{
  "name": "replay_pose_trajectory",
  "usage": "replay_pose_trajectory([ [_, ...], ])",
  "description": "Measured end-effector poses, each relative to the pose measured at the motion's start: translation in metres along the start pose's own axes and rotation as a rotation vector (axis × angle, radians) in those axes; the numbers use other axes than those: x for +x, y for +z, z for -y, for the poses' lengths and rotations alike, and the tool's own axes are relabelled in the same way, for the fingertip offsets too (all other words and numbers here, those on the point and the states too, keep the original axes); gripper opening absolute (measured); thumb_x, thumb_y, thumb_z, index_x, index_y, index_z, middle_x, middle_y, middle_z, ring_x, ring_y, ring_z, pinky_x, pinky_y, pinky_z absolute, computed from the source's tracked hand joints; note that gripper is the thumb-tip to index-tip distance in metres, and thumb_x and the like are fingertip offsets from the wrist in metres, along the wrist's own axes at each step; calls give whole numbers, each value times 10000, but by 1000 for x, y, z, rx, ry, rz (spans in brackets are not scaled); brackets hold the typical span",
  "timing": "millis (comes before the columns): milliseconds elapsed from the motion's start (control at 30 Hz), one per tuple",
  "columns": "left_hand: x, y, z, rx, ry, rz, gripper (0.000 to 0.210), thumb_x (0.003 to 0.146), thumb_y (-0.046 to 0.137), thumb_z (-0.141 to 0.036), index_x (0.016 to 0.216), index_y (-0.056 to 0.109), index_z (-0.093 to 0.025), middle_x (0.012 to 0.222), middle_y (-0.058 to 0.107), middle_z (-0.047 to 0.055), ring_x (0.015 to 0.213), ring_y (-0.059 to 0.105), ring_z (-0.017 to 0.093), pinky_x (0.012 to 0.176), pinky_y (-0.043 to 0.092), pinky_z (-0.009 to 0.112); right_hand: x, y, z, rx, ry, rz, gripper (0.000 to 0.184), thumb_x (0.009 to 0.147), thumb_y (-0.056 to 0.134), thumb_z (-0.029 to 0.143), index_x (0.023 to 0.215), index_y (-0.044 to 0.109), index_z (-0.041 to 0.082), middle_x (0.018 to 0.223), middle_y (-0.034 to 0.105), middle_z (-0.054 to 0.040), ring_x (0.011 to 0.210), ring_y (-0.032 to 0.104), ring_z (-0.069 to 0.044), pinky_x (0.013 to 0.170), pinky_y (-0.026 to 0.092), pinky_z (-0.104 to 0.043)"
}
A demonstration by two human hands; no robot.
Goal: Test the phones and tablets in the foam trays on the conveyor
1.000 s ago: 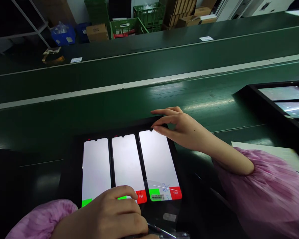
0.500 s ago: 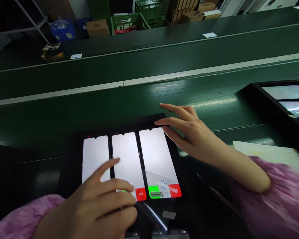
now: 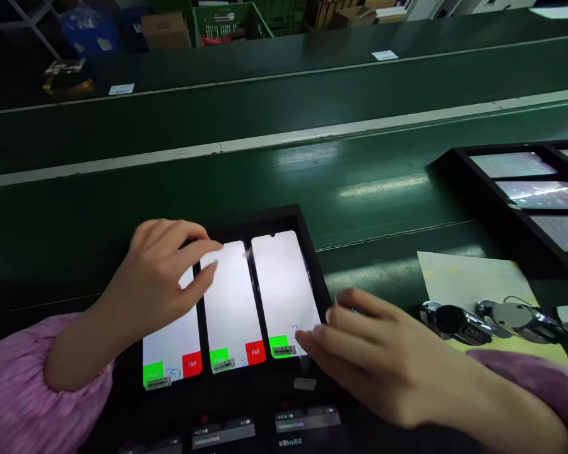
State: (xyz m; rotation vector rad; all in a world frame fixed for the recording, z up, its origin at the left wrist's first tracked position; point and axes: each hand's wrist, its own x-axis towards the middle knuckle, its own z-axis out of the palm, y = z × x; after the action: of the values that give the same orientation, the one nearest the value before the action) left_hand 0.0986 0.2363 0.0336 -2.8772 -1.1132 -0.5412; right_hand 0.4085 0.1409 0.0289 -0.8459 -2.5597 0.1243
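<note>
Three phones with white lit screens lie side by side in a black tray: the left phone (image 3: 173, 337), the middle phone (image 3: 231, 302) and the right phone (image 3: 284, 284). Green and red labels show along their lower ends, with barcode stickers and handwriting. My left hand (image 3: 165, 271) is over the left phone, its thumb and index finger apart above the middle phone's upper part. Beside the right phone's lower right corner is my right hand (image 3: 383, 353), slightly blurred, thumb and fingertips close together. Whatever they pinch is hidden. Thin clear film seems to catch light on the right phone.
More phones, including one showing a text menu (image 3: 307, 422), lie at the near edge. At the right are a paper sheet (image 3: 468, 271), shiny metal devices (image 3: 459, 323) and a second black tray (image 3: 473, 189) of phones. Green crates (image 3: 231, 22) stand far back.
My left hand has moved up to the phones' upper part, uncovering the lower labels. My right hand has come down from the right phone's top to its lower right corner. The view has shifted.
</note>
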Motion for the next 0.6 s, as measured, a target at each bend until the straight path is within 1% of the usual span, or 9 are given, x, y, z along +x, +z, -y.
replay_pose_trajectory([
  [67, -3, 5, 4, 163, -99, 0, 183, 1023, 580, -285, 1072, 749, -236, 1135, 705, 97, 1074, 657, 316, 993, 499, 573, 14, 2, -19, 62, 73, -37, 215, 1045, 566, 115, 943, 742, 186, 832, 661, -25, 751, 561, -164, 684, 424, -364],
  [100, -4, 7, 6, 209, -128, 2, 198, 1027, 572, -295, 1045, 758, -230, 1149, 697, 109, 1098, 643, 337, 995, 496, 599, 20, 3, -29, 117, 141, -62, 186, 1050, 581, 156, 960, 738, 201, 883, 682, -40, 794, 589, -175, 706, 442, -361],
  [133, -6, 9, 8, 231, -144, 9, 211, 1029, 567, -297, 1040, 765, -227, 1170, 690, 119, 1118, 628, 352, 1001, 492, 623, 27, 5, -39, 177, 228, -81, 164, 1050, 587, 191, 968, 727, 214, 933, 702, -52, 835, 610, -187, 741, 462, -364],
  [200, -9, 11, 10, 227, -156, 22, 226, 1031, 560, -292, 1063, 775, -232, 1206, 675, 129, 1149, 606, 367, 1018, 480, 657, 39, 9, -57, 256, 394, -96, 139, 1038, 575, 245, 963, 690, 230, 950, 725, -49, 859, 611, -210, 814, 483, -390],
  [267, -10, 12, 10, 199, -167, 28, 229, 1034, 558, -292, 1076, 780, -251, 1225, 663, 123, 1179, 591, 374, 1048, 456, 681, 48, 13, -68, 228, 510, -74, 133, 1025, 541, 282, 971, 654, 236, 945, 742, -47, 877, 592, -244, 859, 475, -432],
  [333, -10, 12, 8, 166, -184, 29, 226, 1034, 562, -295, 1068, 784, -269, 1241, 656, 112, 1217, 576, 382, 1082, 425, 704, 53, 15, -73, 164, 559, -51, 148, 1020, 507, 306, 993, 636, 238, 966, 749, -62, 928, 587, -285, 870, 459, -465],
  [400, -10, 12, 7, 135, -205, 26, 219, 1031, 572, -293, 1057, 788, -276, 1251, 657, 107, 1246, 562, 390, 1100, 405, 724, 56, 17, -73, 151, 576, -41, 155, 1022, 486, 313, 1001, 623, 244, 1001, 749, -72, 966, 595, -306, 877, 451, -481],
  [500, -8, 12, 7, 121, -213, 24, 201, 1027, 588, -292, 1065, 785, -275, 1256, 669, 107, 1264, 553, 405, 1096, 405, 748, 56, 17, -71, 193, 579, -60, 140, 1026, 482, 315, 977, 599, 255, 974, 729, -60, 941, 598, -291, 879, 456, -470],
  [600, -6, 10, 6, 109, -199, 13, 166, 1024, 611, -288, 1043, 776, -290, 1221, 698, 80, 1265, 565, 396, 1099, 413, 745, 55, 17, -71, 215, 584, -72, 128, 1027, 492, 311, 966, 587, 249, 936, 708, -55, 952, 600, -282, 882, 463, -464],
])
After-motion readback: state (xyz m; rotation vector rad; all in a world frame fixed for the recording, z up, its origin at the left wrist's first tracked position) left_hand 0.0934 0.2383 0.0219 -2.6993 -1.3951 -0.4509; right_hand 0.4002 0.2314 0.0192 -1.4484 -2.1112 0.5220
